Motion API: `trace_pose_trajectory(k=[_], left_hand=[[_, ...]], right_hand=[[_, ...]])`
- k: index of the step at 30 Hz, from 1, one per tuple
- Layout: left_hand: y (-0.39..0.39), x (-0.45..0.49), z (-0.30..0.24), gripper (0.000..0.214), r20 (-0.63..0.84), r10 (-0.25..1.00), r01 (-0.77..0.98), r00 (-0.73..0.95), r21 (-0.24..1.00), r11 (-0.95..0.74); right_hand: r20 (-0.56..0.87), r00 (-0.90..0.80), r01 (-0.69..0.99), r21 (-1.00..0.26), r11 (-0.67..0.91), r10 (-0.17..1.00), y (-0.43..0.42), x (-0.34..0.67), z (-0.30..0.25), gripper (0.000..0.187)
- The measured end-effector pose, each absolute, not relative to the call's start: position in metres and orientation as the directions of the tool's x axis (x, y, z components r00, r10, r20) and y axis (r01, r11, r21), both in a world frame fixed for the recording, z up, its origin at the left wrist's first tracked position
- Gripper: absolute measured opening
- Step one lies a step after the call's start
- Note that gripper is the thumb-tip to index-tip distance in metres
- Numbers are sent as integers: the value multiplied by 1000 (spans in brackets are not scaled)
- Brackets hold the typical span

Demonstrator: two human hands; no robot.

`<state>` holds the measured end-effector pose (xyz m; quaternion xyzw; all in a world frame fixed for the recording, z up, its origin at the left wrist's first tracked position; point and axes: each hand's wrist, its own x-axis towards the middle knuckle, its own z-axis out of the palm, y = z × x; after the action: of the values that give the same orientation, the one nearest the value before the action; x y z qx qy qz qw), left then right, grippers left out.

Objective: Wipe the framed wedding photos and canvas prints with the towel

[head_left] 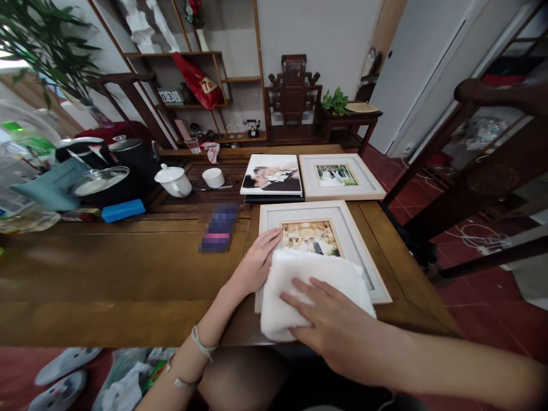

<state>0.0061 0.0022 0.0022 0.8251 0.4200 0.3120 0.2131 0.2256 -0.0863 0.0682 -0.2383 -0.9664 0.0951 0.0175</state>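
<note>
A framed photo with a pale wooden frame lies flat near the front edge of the wooden table. A folded white cloth covers the frame's lower half. My right hand lies flat on the cloth with its fingers stretched out. My left hand rests open on the frame's left edge, fingertips touching the glass beside the cloth.
Behind the near frame lie a second framed photo and a photo print. A blurred dark object lies left of the frame. A white teapot, a cup, pots and a blue block crowd the left. Slippers are on the floor.
</note>
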Motion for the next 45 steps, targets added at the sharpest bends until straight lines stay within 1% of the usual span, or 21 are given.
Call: trace_pose_trajectory(k=[2,4,8,10,13,17,19,21,23,25,28,31,33,35,38,41,43,45], left_hand=[[2,7,3,43,332,823,573,461,597,-562],[1,7,3,43,330,822,588,464,579,-564],[0,8,4,44,335,821,598,462,566,-567],[0,8,3,44,335,821,599,462,565,-568],[0,7,3,45,329,821,601,467,562,-568],[0,6,3,45,315,824,611,471,557,-562],[0,6,3,44,320,825,610,467,558,-562],[-1,6,3,44,328,823,606,464,561,-564],[-1,6,3,44,331,821,601,465,562,-568],[-1,7,3,44,333,818,599,469,562,-571],[-1,8,3,44,339,817,596,466,563,-573],[-1,8,4,43,330,823,606,462,560,-565],[-1,8,4,44,313,828,620,465,553,-557],[0,7,4,44,302,828,627,472,546,-556],[0,7,4,44,312,823,622,475,543,-565],[0,7,4,44,318,824,621,469,545,-563],[0,8,4,45,310,830,627,463,548,-554],[0,7,4,45,305,836,632,456,551,-545]], right_hand=[[-27,-890,450,-220,866,456,-92,239,70,39],[-47,-857,510,-212,833,513,-89,255,72,44],[-11,-749,661,-93,745,663,-58,293,74,56],[27,-722,690,-33,723,691,-30,309,71,59],[116,-705,706,33,707,699,17,322,61,57],[236,-621,781,113,614,747,57,315,48,49],[236,-615,788,145,599,753,57,306,46,48],[185,-638,770,168,615,748,41,297,47,49],[109,-664,746,169,644,740,12,290,54,48],[36,-687,723,135,678,725,-24,285,64,47],[-15,-742,670,18,742,671,-74,278,81,50],[-7,-773,630,-120,767,634,-97,273,90,48],[12,-768,630,-169,758,640,-91,271,86,46],[34,-746,653,-160,740,665,-72,273,77,47],[99,-695,711,-56,701,713,-28,280,58,50],[188,-635,767,33,641,750,16,288,46,49],[221,-618,780,55,623,754,37,289,44,47],[199,-620,780,58,623,759,46,285,48,48]])
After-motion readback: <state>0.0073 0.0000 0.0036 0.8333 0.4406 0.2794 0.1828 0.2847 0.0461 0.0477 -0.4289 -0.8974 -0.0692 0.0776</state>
